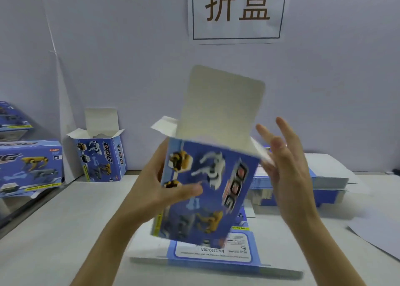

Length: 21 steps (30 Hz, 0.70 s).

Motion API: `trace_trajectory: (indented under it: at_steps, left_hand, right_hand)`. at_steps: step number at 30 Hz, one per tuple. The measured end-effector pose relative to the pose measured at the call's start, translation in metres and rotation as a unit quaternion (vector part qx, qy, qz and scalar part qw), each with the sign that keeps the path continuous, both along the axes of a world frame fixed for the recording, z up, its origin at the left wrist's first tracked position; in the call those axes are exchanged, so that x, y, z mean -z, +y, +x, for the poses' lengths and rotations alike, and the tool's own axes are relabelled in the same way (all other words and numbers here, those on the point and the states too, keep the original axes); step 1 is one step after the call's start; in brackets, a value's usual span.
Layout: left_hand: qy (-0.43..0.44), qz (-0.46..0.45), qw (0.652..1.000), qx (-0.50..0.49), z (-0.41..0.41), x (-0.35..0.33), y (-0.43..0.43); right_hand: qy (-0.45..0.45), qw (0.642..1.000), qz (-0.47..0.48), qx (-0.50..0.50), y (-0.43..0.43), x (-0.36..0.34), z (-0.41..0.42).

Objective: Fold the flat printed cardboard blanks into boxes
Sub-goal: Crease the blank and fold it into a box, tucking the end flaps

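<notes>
Blue printed box (pixel 207 188) was held tilted above table (pixel 65 231), over flat blanks (pixel 216 255); left hand (pixel 151 190) gripped its side, right hand (pixel 283 162) spread open beside it. Risk: one-handed grip might let box twist, flatten.

Your left hand (pixel 151 190): fingers hidden behind box (pixel 207 190) | box print motion-blurred | flat blanks (pixel 216 255) partly hidden beneath it | far-left box (pixel 28 166) cropped by edge
</notes>
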<state>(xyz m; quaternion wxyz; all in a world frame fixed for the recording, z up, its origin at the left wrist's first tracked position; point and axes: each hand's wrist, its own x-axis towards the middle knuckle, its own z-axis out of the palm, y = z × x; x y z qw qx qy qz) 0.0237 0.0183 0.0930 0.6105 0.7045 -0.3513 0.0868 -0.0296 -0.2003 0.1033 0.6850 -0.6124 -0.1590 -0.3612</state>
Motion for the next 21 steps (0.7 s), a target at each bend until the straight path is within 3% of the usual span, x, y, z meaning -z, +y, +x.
trace_trajectory:
  at_steps: [3, 6, 8, 11, 13, 16, 19, 21]
  left_hand:
    - [-0.020, 0.094, 0.994, 0.045, 0.001, -0.004, 0.014]
    - [-0.020, 0.162, 0.986, 0.021, -0.001, -0.002, 0.012]
    - [-0.013, 0.177, 0.984, 0.013, 0.000, 0.000, 0.010]
    - [-0.033, 0.178, 0.982, 0.053, -0.004, -0.001, 0.008]
    - [-0.029, 0.173, 0.982, 0.072, -0.008, -0.003, 0.005]
    - [-0.019, 0.183, 0.980, 0.080, -0.011, -0.004, 0.000]
    - [0.003, 0.182, 0.982, 0.049, -0.010, -0.005, 0.005]
    - [0.034, 0.176, 0.981, 0.068, -0.008, -0.007, 0.011]
  right_hand:
    - [0.050, 0.999, 0.000, 0.007, -0.020, -0.007, -0.002]
    - [0.041, 0.998, 0.007, -0.053, -0.030, -0.006, 0.000]
    - [0.053, 0.994, 0.059, -0.072, -0.030, -0.002, 0.003]
    - [0.157, 0.967, 0.155, -0.125, -0.026, 0.007, 0.010]
    - [0.281, 0.942, 0.094, -0.158, -0.019, 0.008, 0.013]
    - [0.361, 0.908, -0.094, -0.190, -0.014, 0.017, 0.006]
    - [0.390, 0.906, -0.065, -0.150, -0.009, 0.008, 0.015]
    - [0.336, 0.937, -0.006, -0.098, -0.011, 0.008, 0.020]
